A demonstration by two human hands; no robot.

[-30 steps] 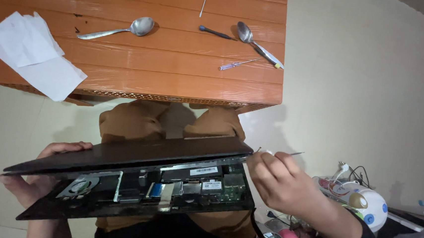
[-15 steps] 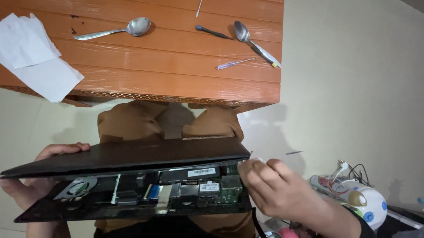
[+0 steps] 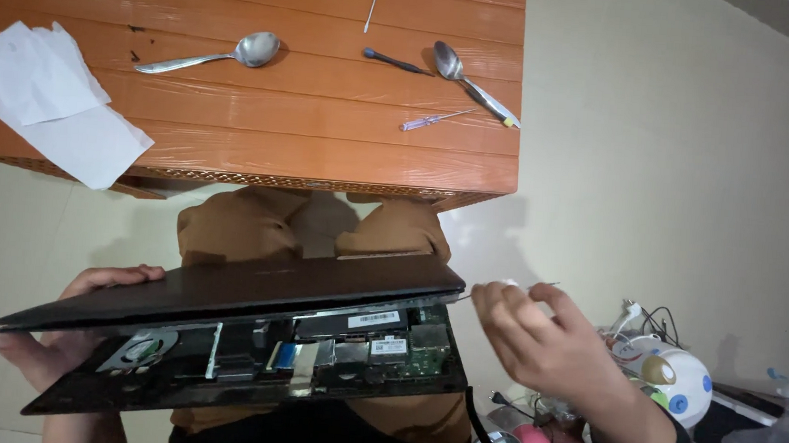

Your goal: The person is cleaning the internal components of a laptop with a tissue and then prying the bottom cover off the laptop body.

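Note:
A dark laptop (image 3: 223,288) is held over my lap with its flat cover lifted off the base like a wedge. In the gap the circuit board, a fan and ribbon cables (image 3: 311,354) are visible. My left hand (image 3: 62,346) grips the laptop's left edge from below, with fingers curled over the cover. My right hand (image 3: 543,343) is just off the laptop's right corner, pinching a thin metal tool (image 3: 538,284) whose shaft sticks out sideways past the fingers.
An orange wooden table (image 3: 326,143) lies ahead with two spoons (image 3: 249,49) (image 3: 452,64), three small screwdrivers (image 3: 396,62) and white paper sheets (image 3: 51,105) at its left edge. A round white appliance (image 3: 671,375), cables and pink containers sit at lower right.
My right hand went to the laptop's right corner and has now pulled a little to the right, away from it, still holding the thin tool. The laptop and left hand have barely shifted.

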